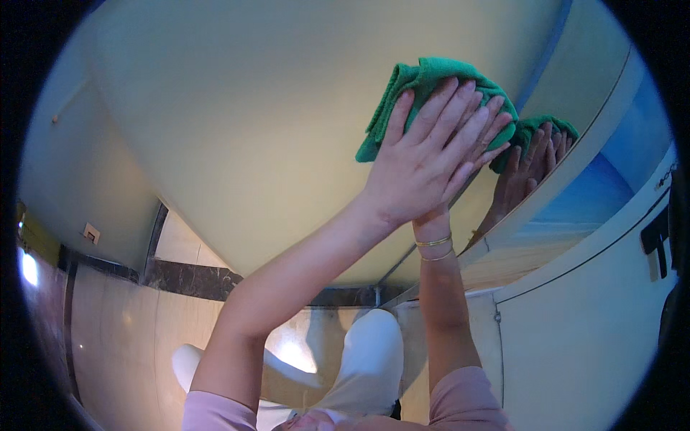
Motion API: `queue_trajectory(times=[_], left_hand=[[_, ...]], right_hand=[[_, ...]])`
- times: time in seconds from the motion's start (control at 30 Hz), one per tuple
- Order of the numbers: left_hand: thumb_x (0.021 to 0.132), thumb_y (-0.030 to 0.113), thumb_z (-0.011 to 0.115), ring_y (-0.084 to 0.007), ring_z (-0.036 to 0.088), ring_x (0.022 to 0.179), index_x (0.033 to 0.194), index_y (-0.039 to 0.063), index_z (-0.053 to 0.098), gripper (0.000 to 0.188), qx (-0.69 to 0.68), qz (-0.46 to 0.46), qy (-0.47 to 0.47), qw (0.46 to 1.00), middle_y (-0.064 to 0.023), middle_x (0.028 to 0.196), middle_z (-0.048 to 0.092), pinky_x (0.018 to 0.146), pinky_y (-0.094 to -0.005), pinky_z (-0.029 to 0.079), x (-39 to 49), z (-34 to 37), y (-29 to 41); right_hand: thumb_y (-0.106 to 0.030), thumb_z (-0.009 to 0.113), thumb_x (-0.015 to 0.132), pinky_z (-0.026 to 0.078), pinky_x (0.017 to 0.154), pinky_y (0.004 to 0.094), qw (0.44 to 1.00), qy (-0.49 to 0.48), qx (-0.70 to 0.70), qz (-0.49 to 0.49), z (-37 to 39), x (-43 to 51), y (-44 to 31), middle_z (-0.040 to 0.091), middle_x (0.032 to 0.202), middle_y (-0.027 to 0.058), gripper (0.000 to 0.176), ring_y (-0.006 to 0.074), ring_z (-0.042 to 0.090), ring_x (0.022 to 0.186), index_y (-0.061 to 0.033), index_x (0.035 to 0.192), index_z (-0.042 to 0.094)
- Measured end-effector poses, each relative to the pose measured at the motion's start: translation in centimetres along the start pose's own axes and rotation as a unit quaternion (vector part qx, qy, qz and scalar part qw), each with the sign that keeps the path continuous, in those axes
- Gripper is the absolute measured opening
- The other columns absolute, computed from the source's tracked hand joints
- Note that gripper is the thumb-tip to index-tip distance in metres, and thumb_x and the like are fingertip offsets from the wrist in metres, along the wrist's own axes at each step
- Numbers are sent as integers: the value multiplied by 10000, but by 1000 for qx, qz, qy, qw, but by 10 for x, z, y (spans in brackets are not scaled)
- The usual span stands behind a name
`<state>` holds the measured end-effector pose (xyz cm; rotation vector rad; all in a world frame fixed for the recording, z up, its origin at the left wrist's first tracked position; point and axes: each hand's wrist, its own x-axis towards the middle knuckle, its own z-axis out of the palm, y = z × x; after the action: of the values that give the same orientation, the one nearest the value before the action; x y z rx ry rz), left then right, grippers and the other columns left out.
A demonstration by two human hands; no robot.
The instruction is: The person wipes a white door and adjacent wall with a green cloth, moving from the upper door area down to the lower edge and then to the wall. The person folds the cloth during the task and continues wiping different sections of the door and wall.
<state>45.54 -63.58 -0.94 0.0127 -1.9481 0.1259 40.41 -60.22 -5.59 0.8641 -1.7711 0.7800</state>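
A folded green cloth [447,70] lies flat against a smooth cream panel [259,134]. My left hand [418,161] is spread over it, its fingertips on the fabric, and it overlaps my right hand. Mostly hidden beneath, my right hand [461,178] also presses the cloth, with some of its fingers showing between and beside the left ones. Two thin gold-coloured bangles [434,242] circle the right wrist. The cloth's right edge reaches the blue-grey edge strip of the panel.
Right of the panel, a reflective surface [571,86] mirrors a hand and the cloth. A blue picture panel [582,199] and a white door [571,345] with a dark handle [655,242] stand farther right. Dark marble edging [188,279] borders the pale floor tiles [118,323].
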Motion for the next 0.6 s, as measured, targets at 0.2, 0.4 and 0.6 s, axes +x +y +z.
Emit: queue_trajectory(times=[0.2, 0.4, 0.6], left_hand=[[778, 394, 489, -217, 242, 1261, 1317, 177, 302, 610, 32, 13, -97, 995, -58, 1362, 279, 1006, -472, 95, -84, 27, 15], [762, 375, 517, -230, 270, 1243, 1318, 185, 295, 628, -6, 0, -187, 982, -59, 1345, 304, 975, -471, 184, -144, 25, 7], [755, 365, 518, -258, 259, 1250, 1274, 164, 374, 575, 22, -17, -21, 999, -91, 1347, 299, 1013, -465, 71, -42, -24, -30]], right_hand=[[-360, 352, 881, 117, 987, 551, 1000, 15, -5, -4, 22, -89, 27, 150, 1385, 171, 560, 349, 123, 1283, -143, 1353, 145], [-354, 345, 883, 120, 985, 546, 999, 23, 34, -13, 38, -138, 23, 159, 1386, 159, 549, 335, 138, 1284, -154, 1355, 148], [-359, 352, 883, 143, 975, 549, 958, -266, -14, 103, -29, 26, -49, 174, 1382, 155, 553, 333, 157, 1279, -157, 1355, 147]])
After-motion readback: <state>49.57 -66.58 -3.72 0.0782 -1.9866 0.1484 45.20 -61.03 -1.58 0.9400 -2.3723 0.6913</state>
